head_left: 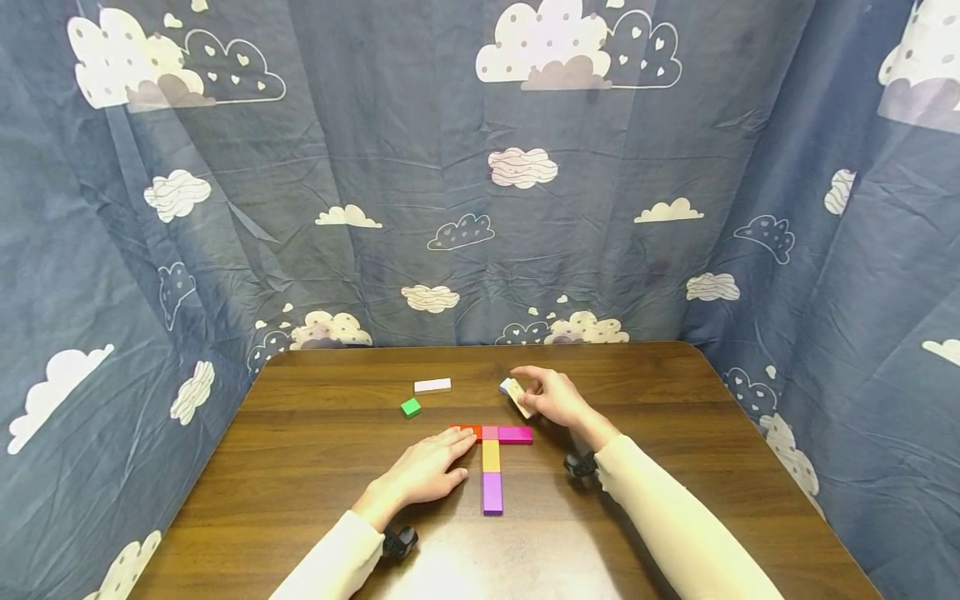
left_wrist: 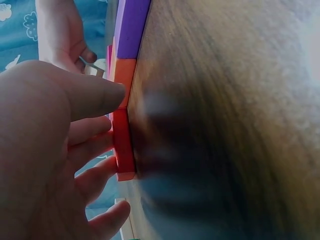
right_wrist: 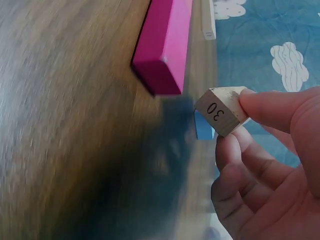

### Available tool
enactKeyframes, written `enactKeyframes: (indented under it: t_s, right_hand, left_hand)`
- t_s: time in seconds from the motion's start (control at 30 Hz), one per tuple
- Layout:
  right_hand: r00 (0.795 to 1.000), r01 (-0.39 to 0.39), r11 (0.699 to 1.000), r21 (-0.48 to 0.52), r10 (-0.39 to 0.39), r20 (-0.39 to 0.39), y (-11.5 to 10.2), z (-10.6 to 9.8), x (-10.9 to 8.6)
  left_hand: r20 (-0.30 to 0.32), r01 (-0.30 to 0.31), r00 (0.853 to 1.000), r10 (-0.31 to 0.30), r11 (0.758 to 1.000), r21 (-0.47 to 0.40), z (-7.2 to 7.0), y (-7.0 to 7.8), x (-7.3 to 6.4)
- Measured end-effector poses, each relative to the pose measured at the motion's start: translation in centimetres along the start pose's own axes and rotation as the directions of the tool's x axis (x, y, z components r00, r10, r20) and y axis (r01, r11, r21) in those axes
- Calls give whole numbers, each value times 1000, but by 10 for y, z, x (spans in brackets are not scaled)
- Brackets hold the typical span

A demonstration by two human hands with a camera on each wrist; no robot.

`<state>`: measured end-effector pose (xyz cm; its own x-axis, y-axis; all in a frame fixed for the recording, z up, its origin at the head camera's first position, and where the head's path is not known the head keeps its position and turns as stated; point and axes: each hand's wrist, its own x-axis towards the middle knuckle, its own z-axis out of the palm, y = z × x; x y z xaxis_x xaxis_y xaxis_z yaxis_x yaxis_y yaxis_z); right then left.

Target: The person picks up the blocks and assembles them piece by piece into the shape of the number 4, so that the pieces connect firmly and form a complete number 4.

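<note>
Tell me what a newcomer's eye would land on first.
Probably the T of bright blocks at the middle of the table. Next, the pale wooden block marked 30, pinched in the fingers of the right hand beyond the T. Behind the table hangs a blue curtain printed with clouds.

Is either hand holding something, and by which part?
The right hand pinches a pale wooden block by its sides, near the end marked 30. The left hand merely touches the red block.

Plain cream long sleeves (head_left: 678, 525) are showing left of bottom centre and at lower right; a small black camera (head_left: 400, 542) is sitting beside each cuff (head_left: 367, 531).
</note>
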<state>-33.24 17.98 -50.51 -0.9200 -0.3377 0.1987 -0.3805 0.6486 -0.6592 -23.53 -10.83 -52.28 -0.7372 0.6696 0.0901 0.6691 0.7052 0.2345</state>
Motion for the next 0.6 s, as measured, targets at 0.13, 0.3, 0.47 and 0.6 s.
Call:
enactKeyframes:
  t_s: [0.13,0.3,0.47,0.6]
  right_hand:
    - [1000,-17,1000,23,17,-1,-3,6,1]
    - [1000,-30,999,45,30,-5,-8,10,3]
    - [999,-30,998,54,31,-15,-14,13,6]
    - [999,-39,995,94,40,-6,-19,15,9]
  left_hand:
    - [5,5,1000,-5,1000,-4,0,0,0]
    - [15,13,1000,-12,1000,-25,-1,1,0]
    - [12,11,1000,-10,1000,-27,-2,0,1]
    - [10,10,1000,-10,1000,-27,-4,-1,1]
